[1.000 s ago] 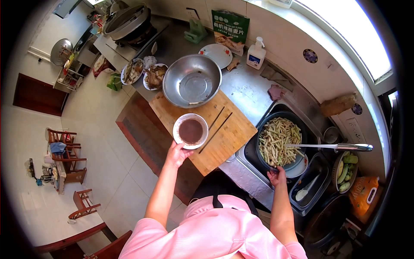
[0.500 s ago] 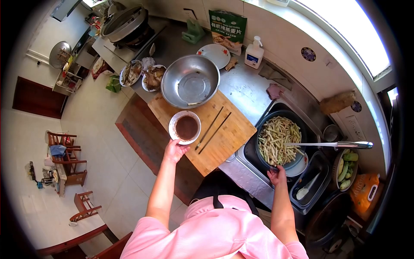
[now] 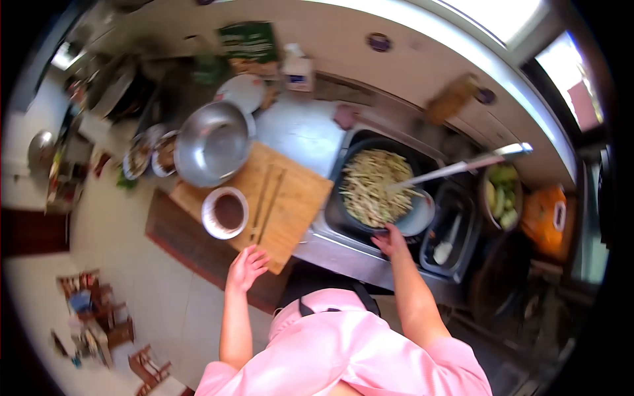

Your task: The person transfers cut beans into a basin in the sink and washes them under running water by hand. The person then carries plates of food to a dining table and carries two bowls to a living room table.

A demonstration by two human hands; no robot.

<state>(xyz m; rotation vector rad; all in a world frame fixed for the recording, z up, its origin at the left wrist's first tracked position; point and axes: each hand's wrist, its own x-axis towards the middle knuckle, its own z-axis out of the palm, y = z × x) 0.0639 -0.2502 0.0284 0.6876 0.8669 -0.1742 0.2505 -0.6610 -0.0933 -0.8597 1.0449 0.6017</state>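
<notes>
A white bowl of brown liquid rests at the left edge of the wooden board. Just below the board's lower edge, my left hand is open and apart from the bowl, with nothing in it. Two dark chopsticks lie on the board beside the bowl. My right hand is at the near rim of a dark basin, its fingers closed on that rim. Cut pale green strips fill the basin, and a long-handled utensil leans into them.
A large steel bowl overlaps the board's upper left corner. Behind are a plate, a pump bottle and a green packet. A dark tray and a basket of green vegetables stand right of the basin.
My left hand has let go of the white bowl and drawn back toward my body. The whole view has turned toward the right, and the frame is blurred.
</notes>
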